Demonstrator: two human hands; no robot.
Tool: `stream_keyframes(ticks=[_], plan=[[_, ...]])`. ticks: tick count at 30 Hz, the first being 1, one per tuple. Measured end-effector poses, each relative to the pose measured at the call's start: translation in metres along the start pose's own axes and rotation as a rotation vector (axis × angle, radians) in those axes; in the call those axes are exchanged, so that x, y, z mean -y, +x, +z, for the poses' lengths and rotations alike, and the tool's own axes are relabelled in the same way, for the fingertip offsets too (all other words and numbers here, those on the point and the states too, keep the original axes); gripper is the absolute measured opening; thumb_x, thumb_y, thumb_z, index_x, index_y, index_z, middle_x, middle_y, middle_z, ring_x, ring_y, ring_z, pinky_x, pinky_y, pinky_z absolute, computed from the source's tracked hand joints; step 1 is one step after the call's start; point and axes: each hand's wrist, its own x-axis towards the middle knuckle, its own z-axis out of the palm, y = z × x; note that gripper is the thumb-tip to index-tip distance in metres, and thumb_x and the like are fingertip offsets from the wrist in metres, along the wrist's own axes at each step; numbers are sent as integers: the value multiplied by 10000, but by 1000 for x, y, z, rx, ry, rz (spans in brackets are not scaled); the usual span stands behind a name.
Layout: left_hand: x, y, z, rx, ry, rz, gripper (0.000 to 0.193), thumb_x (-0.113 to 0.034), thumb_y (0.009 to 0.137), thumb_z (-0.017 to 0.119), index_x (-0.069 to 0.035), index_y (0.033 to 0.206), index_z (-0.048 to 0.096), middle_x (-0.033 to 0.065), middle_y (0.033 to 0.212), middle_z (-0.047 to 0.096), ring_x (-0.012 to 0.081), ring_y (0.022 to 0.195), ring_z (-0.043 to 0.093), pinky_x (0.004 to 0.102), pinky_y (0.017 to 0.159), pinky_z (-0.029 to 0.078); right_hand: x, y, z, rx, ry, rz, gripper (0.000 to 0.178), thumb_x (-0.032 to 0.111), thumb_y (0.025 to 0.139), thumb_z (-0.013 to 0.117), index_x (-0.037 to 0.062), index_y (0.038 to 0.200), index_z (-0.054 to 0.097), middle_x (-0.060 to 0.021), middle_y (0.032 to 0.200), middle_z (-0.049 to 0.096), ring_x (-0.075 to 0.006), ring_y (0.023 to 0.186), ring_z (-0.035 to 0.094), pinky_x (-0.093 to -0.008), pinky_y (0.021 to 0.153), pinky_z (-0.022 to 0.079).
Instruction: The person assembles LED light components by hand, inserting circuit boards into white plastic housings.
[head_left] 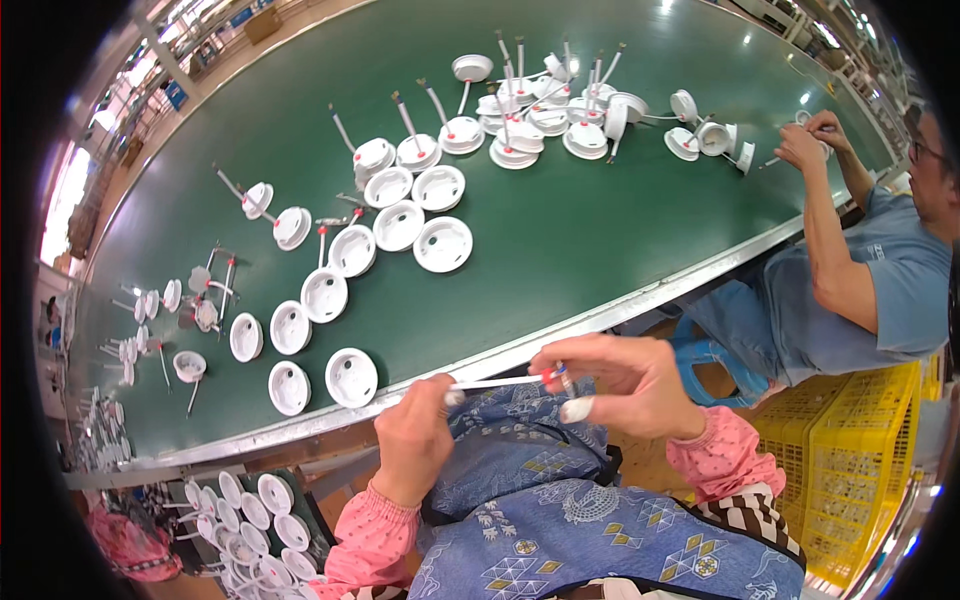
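Observation:
A short white cable (495,383) stretches between my two hands, just off the table's front edge. My left hand (413,437) is closed, pinching the cable at its left end. At the other end sits a small red fitting (548,377), with what look like thin wires beside it. Thumb and fingers of my right hand (630,385) close around that end, and the thumb tip has a white covering. White round cup-shaped housings (351,377) lie on the green table (560,240) ahead of my left hand, their hollow sides facing up.
Several white housings with upright cables (515,140) cluster at the far middle. Metal brackets (205,312) lie at left. More housings (255,508) fill a low surface below the table. A co-worker (850,260) handles a part at right, near yellow crates (860,450).

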Motion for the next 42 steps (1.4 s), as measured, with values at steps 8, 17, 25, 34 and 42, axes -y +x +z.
stream_keyframes(ticks=[8, 17, 25, 34, 42], plan=[[34, 39, -12, 169, 122, 104, 170, 48, 814, 627, -31, 960, 664, 138, 792, 667, 336, 684, 669, 400, 590, 520, 0, -18, -38, -267, 4, -159, 503, -80, 859, 726, -65, 1346, 602, -174, 1249, 679, -234, 1147, 676, -355, 1004, 570], [84, 167, -2, 648, 560, 311, 884, -63, 660, 875, -66, 1454, 486, 86, 1416, 531, 296, 1261, 499, 429, 1020, 439, 9, -14, -49, -379, 60, -284, 506, 20, 886, 731, -77, 1359, 581, -224, 1304, 656, -343, 1178, 680, -392, 974, 591], [37, 84, 4, 389, 341, -64, 957, -429, 620, 916, 30, 1369, 535, 147, 1162, 554, 345, 1093, 514, 455, 961, 447, -22, 3, -53, -322, -25, -270, 571, -112, 793, 754, -39, 1345, 625, -140, 1288, 567, -231, 1101, 610, -372, 937, 586], [49, 50, 20, 119, 58, -302, 891, -249, 641, 903, 21, 1403, 529, 173, 1256, 576, 364, 1183, 518, 449, 1029, 438, -28, 46, -15, -171, -301, -407, 614, -35, 751, 833, -15, 1334, 640, -158, 1293, 604, -221, 1104, 625, -354, 929, 529], [50, 45, 3, 120, -37, -224, 799, -179, 640, 854, -4, 1359, 552, 168, 1223, 614, 356, 1156, 547, 441, 1036, 425, -3, 55, 1, -57, -844, -635, 640, -44, 645, 806, -3, 1267, 662, -171, 1236, 640, -342, 1078, 638, -414, 900, 543]])
